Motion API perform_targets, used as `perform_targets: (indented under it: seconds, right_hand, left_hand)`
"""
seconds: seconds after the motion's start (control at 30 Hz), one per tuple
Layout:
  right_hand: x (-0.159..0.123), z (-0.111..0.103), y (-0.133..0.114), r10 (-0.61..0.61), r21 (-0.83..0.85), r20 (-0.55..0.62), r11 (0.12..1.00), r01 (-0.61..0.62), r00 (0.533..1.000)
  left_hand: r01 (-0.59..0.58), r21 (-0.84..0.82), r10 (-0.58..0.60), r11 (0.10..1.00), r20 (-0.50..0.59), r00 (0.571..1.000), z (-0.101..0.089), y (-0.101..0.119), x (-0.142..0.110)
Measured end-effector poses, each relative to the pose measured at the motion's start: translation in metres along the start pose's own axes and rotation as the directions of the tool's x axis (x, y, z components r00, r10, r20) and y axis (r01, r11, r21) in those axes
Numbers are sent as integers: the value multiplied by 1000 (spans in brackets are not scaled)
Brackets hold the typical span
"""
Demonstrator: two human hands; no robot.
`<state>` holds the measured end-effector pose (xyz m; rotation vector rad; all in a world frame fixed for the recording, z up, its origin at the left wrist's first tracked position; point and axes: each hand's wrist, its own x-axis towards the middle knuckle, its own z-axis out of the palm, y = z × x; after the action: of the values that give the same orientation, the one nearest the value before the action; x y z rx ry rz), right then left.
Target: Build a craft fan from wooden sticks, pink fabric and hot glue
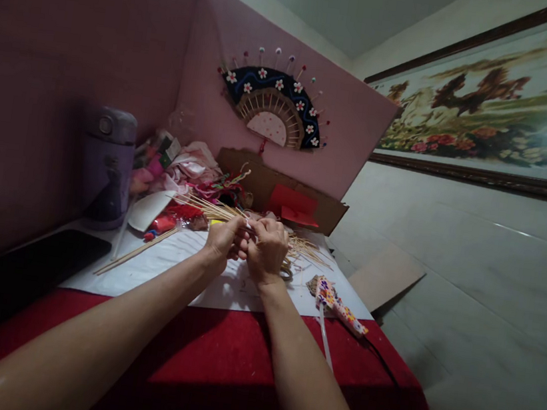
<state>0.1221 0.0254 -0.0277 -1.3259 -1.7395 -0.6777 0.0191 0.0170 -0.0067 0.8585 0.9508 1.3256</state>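
Observation:
My left hand (226,238) and my right hand (268,248) meet over the white paper, fingers closed. Between them they grip a bundle of thin wooden sticks (207,207), whose ends fan out to the upper left. A small whitish bit shows at the fingertips, too small to name. More thin sticks (315,252) spread out to the right of my right hand; whether they belong to the bundle I cannot tell. Beside my right wrist lie scissors (287,272), partly hidden. A flower-patterned glue gun (341,307) with a clear glue stick rests farther right.
At the left stand a purple bottle (107,169) and a black phone (73,251). Two long sticks (139,251) lie on the white paper (143,275) over a red cloth (215,345). Craft materials (192,171) pile up behind. A decorated fan (277,101) hangs on the pink board.

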Motion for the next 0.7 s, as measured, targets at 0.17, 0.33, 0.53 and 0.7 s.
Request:
perform_targets:
  seconds: [0.17,0.33,0.53,0.7]
  right_hand:
    - [0,0,0,3,4,7,1000,-3,1000]
    - [0,0,0,7,6,20,1000,-7,1000]
    - [-1,1,0,8,12,16,1000,-8,1000]
    - [-1,1,0,5,3,15,1000,-5,1000]
  left_hand:
    - [8,2,-8,1000,-10,1000,2,1,-2]
    - [11,-2,-11,1000,-11,1000,1,1,-2]
    - [10,-12,-10,1000,-6,1000,1,0,0]
    - [12,-9,-12,1000,-10,1000,1,-1,-1]
